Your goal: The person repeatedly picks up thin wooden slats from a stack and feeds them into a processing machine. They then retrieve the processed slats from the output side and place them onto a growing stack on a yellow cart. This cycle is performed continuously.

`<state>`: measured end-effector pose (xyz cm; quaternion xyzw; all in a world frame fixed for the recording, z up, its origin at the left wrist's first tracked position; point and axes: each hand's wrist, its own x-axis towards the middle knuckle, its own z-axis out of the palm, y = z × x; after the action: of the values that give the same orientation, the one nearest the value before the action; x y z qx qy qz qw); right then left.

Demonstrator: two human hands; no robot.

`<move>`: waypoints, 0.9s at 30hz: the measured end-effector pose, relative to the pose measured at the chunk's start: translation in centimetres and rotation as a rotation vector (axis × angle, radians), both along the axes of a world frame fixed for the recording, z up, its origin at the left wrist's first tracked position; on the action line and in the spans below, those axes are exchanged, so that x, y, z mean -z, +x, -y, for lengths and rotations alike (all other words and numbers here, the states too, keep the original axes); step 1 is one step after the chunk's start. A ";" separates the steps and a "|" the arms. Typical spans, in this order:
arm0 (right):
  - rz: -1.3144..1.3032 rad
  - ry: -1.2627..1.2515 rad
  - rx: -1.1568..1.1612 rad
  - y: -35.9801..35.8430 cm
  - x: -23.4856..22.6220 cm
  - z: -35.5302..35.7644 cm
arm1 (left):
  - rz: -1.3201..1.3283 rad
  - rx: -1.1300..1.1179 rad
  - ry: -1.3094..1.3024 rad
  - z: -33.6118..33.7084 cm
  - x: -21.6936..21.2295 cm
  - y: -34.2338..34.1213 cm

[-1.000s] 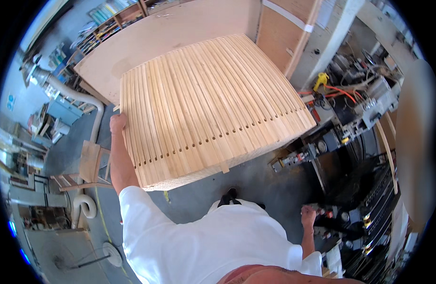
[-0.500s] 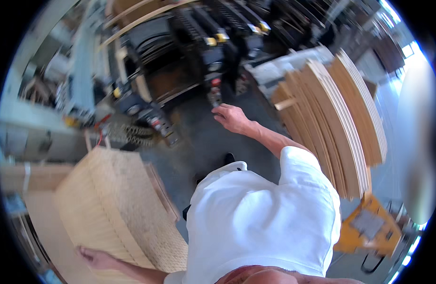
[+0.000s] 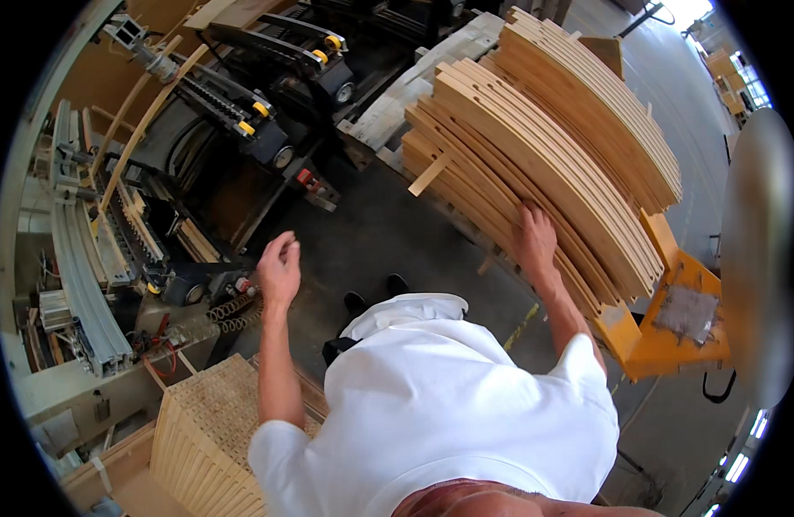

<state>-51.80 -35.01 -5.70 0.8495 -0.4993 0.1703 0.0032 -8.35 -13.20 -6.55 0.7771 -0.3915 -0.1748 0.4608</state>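
Observation:
At the right, my right hand (image 3: 536, 237) is on the near layers of a stack of curved wooden boards (image 3: 487, 185), its fingers bent over a board's edge. The thumb's grip is partly hidden. My left hand (image 3: 279, 269) is raised in front of me at the left, fingers curled in and nothing visible in them. It hangs over the dark floor, apart from the machine. A short wooden stick (image 3: 430, 173) juts out from the near side of the stack.
A dark machine with yellow-capped rails (image 3: 250, 121) stands ahead and left. At lower left is a pile of pale slotted wooden pieces (image 3: 209, 414). The boards rest on a pallet (image 3: 388, 116); a yellow pallet truck (image 3: 672, 332) is at the right. Coiled hose (image 3: 237, 314) lies near the machine.
I have turned to the right toward the board stack. My right hand has moved from beside the machine onto the boards. My left hand has left the pale wooden pile and risen ahead.

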 end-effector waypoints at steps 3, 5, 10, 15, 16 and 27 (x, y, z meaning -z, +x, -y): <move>0.042 -0.067 0.062 -0.2 1.1 -0.1 | 0.132 0.106 0.084 4.2 0.8 1.3; 0.064 -0.045 0.089 0.2 0.9 0.3 | 0.127 0.136 0.053 5.9 1.1 2.7; 0.203 0.064 -0.014 2.9 -1.3 -0.2 | 0.157 0.074 0.060 8.3 1.1 10.8; 0.301 0.106 -0.008 9.8 -6.1 -0.9 | 0.410 -0.092 0.174 11.4 -0.4 24.8; 0.285 0.099 -0.014 12.0 -7.5 -0.6 | 0.349 -0.105 0.135 11.4 1.1 30.1; 0.206 0.164 -0.175 33.4 -11.3 -0.5 | 0.726 -0.400 0.705 18.5 -3.2 61.8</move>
<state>-18.42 -34.49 5.61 0.8652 -0.4333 0.2150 -0.1324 53.46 -31.71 -3.39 0.9544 -0.2873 0.0751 0.0317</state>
